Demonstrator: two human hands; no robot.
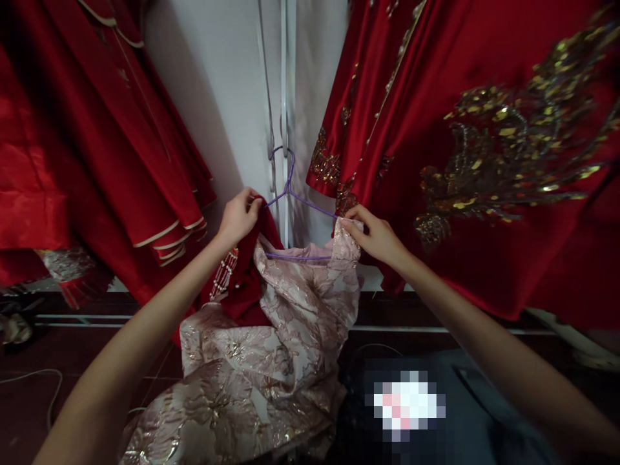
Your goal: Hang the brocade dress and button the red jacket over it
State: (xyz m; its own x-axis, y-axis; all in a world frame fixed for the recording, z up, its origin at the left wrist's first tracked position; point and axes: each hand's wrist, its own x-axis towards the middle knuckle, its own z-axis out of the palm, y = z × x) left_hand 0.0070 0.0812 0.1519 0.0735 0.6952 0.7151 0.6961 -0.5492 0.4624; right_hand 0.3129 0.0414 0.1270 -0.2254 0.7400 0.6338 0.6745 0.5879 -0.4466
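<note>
A purple hanger (314,208) hooks onto a white metal rail and carries a pale pink dress (305,303) with a gold floral pattern. My right hand (374,237) pinches the dress's right shoulder at the hanger's right end. At the opposite end, my left hand (239,216) is closed on a red garment (248,287) draped by the dress's left shoulder. White-and-red beaded tassels (224,274) hang below my left wrist. The hanger's bottom bar shows through the dress's neckline. My fingers partly hide both hanger tips.
Red garments with cream piping (159,161) hang at the left. On the right hangs a red garment with gold sequins (494,129). White rails (285,77) run down the pale wall between them. Dark fabric (436,374) with a blurred patch is at the lower right.
</note>
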